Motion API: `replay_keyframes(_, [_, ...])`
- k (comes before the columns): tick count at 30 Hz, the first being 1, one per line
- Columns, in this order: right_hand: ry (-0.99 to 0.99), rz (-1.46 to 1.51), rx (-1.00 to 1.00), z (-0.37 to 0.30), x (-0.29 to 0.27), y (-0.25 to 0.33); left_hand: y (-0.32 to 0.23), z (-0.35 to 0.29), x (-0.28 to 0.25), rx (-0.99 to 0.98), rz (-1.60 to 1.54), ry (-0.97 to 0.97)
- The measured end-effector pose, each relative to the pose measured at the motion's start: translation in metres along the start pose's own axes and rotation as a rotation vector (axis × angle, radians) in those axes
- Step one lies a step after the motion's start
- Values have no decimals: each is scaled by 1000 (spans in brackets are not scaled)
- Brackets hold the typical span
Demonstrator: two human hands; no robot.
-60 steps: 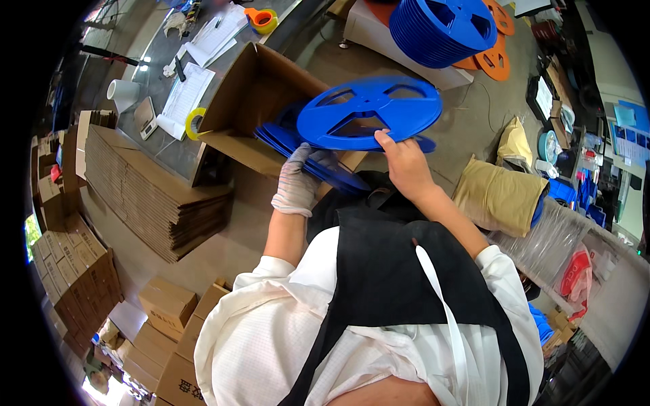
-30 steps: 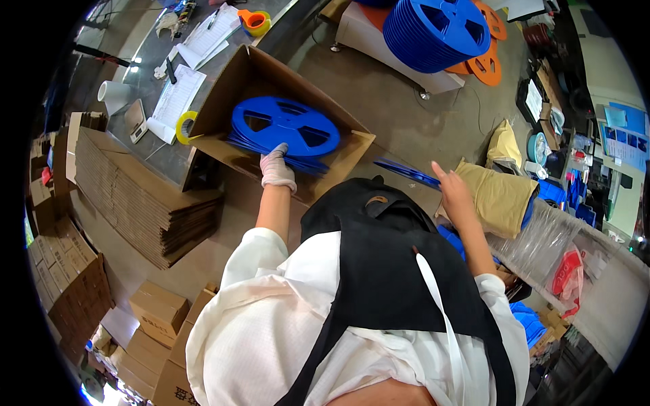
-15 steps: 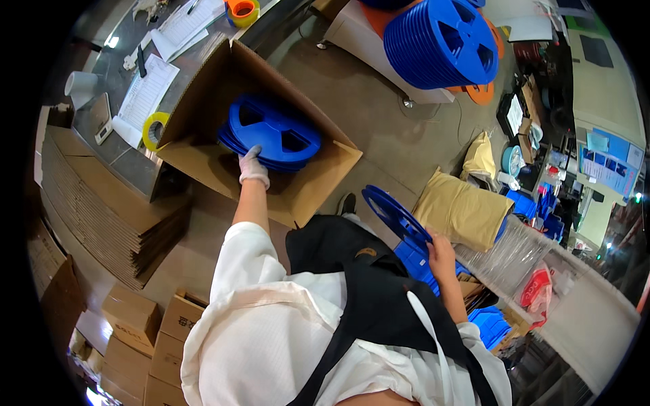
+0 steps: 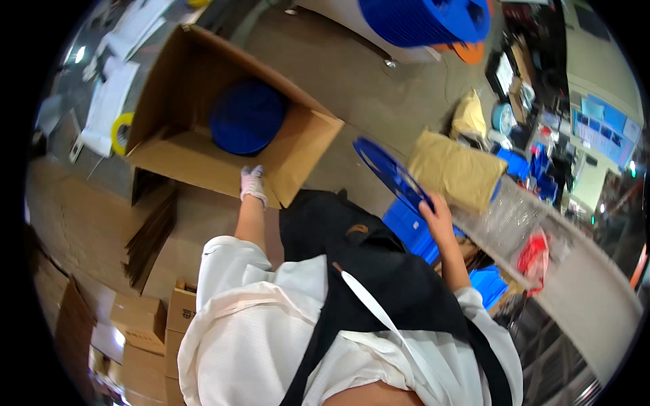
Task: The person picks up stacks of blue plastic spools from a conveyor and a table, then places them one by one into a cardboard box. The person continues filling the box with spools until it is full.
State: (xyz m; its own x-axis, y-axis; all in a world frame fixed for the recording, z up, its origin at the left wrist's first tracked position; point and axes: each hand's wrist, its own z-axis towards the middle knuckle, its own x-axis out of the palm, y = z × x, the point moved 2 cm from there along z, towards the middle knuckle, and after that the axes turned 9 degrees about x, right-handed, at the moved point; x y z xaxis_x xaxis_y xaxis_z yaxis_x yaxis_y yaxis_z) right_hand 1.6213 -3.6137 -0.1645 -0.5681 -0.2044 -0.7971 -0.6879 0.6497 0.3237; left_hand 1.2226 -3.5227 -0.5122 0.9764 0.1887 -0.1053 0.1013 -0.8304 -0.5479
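A cardboard box (image 4: 298,159) stands at the upper left with its top flaps spread. Inside lie blue plastic reels (image 4: 247,118), blurred so that I cannot tell how many. My left hand (image 4: 252,183), in a white glove, is at the box's near edge, its fingers stretched out in front of the flap with nothing in them. In my right hand (image 4: 437,213), which is bare, I grip a blue reel (image 4: 386,169) by its rim. That reel is tilted and seen nearly edge-on, to the right of the box.
A tall stack of blue reels (image 4: 423,24) stands at the far side. On the right are a tan wrapped package (image 4: 450,172) and a long bench (image 4: 589,284). Flattened cardboard (image 4: 88,216) is piled at left, beside a table with papers (image 4: 115,95) and yellow tape (image 4: 122,133).
My left hand has let go of the blue reels in the box and drawn back to its near edge. My right hand still holds its reel. The whole view has shifted.
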Motion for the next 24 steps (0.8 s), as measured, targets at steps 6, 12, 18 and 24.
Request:
replay_keyframes(6, [-110, 1208, 435, -19, -43, -32, -56, -49, 68, 22, -107, 245])
replay_keyframes(12, [-195, 1840, 204, -38, -85, -76, -128, -190, 195, 647, 290, 573])
replay_keyframes(18, [-398, 1960, -22, -63, -136, -146, -146, -319, 296, 1264, 358, 385])
replay_keyframes(24, [-793, 760, -646, -109, -208, -147, -109, -444, 418, 993, 35, 1156])
